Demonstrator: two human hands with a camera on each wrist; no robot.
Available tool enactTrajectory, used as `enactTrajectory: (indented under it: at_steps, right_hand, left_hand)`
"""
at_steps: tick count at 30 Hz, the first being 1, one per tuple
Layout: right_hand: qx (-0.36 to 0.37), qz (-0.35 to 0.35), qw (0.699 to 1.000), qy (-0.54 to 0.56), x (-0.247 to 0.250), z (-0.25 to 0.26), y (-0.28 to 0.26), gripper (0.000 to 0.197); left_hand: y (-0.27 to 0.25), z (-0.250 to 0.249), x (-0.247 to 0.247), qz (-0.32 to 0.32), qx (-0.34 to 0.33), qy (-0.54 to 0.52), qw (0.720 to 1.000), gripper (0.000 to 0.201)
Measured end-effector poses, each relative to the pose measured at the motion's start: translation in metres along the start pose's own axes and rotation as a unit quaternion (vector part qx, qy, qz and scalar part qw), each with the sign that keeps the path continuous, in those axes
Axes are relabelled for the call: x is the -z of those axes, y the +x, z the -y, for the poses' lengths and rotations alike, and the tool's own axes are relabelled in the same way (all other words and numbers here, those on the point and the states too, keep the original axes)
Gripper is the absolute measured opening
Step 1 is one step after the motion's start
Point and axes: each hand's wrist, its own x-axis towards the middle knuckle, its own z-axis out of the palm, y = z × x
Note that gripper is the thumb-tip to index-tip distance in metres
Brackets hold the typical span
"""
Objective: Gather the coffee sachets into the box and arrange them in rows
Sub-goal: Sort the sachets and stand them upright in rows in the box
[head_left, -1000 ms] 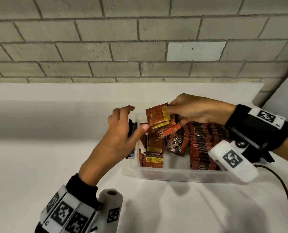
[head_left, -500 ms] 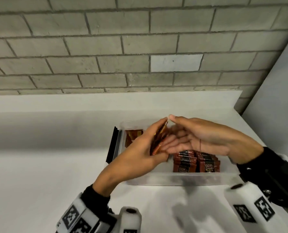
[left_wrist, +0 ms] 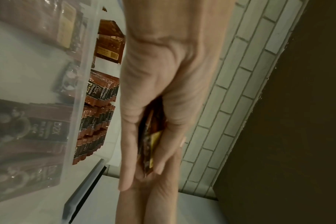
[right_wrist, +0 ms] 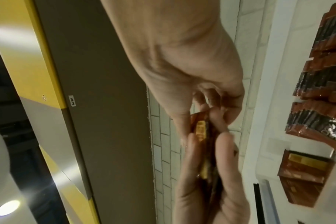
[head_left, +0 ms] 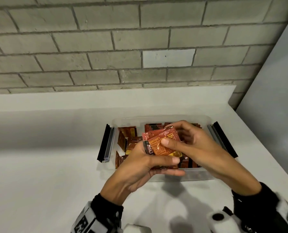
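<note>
A clear plastic box [head_left: 197, 175] stands on the white counter. Inside it, loose red-brown coffee sachets [head_left: 128, 137] lie at the left, and rows of upright sachets [left_wrist: 98, 121] fill the right, mostly hidden by my hands in the head view. Above the box's front, my left hand [head_left: 176, 166] grips a small stack of sachets [head_left: 161, 147] between thumb and fingers. My right hand [head_left: 171, 137] pinches the same stack, thumb on the top sachet and fingers curled behind. The wrist views show the stack edge-on [right_wrist: 201, 131] between both hands.
Black clip handles flip out at the box's left end [head_left: 104, 143] and right end [head_left: 223, 140]. A grey brick wall [head_left: 139, 47] rises behind the counter. A grey panel [head_left: 274, 98] closes the right side. White counter [head_left: 39, 165] stretches to the left.
Half a second ago the sachets stood edge-on between my two flat hands. Now the stack is tilted face up in my left hand and my right thumb rests on top.
</note>
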Motion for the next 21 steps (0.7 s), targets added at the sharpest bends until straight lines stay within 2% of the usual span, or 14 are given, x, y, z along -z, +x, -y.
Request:
enactTrajectory:
  at_steps: [5, 8, 10, 12, 14, 16, 18, 19, 21]
  right_hand:
    - [-0.012, -0.029, 0.999, 0.024, 0.012, -0.007, 0.0, 0.039]
    - [-0.003, -0.079, 0.994, 0.081, 0.016, -0.008, -0.002, 0.032]
    - [0.041, -0.134, 0.983, 0.122, 0.017, -0.005, -0.008, 0.025]
    - [0.128, -0.172, 0.966, 0.142, 0.016, -0.002, -0.016, 0.018]
    - [0.246, -0.137, 0.954, 0.105, 0.015, -0.003, -0.022, 0.017]
    - [0.323, -0.056, 0.944, 0.02, 0.019, -0.012, -0.024, 0.017]
    - [0.315, 0.0, 0.948, -0.039, 0.028, -0.021, -0.021, 0.017]
    - [0.298, 0.016, 0.953, -0.053, 0.031, -0.024, -0.02, 0.024]
    - [0.252, 0.044, 0.966, -0.045, 0.036, -0.029, -0.019, 0.032]
  left_hand:
    - [-0.005, 0.004, 0.007, 0.007, 0.021, -0.126, 0.992, 0.044]
    - [-0.008, 0.007, 0.01, 0.007, 0.019, -0.142, 0.99, 0.045]
    - [-0.009, 0.008, 0.011, 0.008, 0.007, -0.125, 0.992, 0.044]
    - [-0.009, 0.01, 0.011, -0.007, 0.004, -0.099, 0.995, 0.043]
    - [-0.007, 0.009, 0.011, -0.021, 0.004, -0.072, 0.997, 0.036]
    - [-0.007, 0.008, 0.012, -0.022, 0.012, -0.054, 0.998, 0.032]
    - [-0.007, 0.008, 0.013, -0.019, 0.016, -0.03, 0.999, 0.037]
    - [-0.007, 0.007, 0.013, -0.019, 0.015, -0.017, 1.0, 0.039]
    - [-0.007, 0.005, 0.014, -0.021, 0.015, -0.004, 1.0, 0.04]
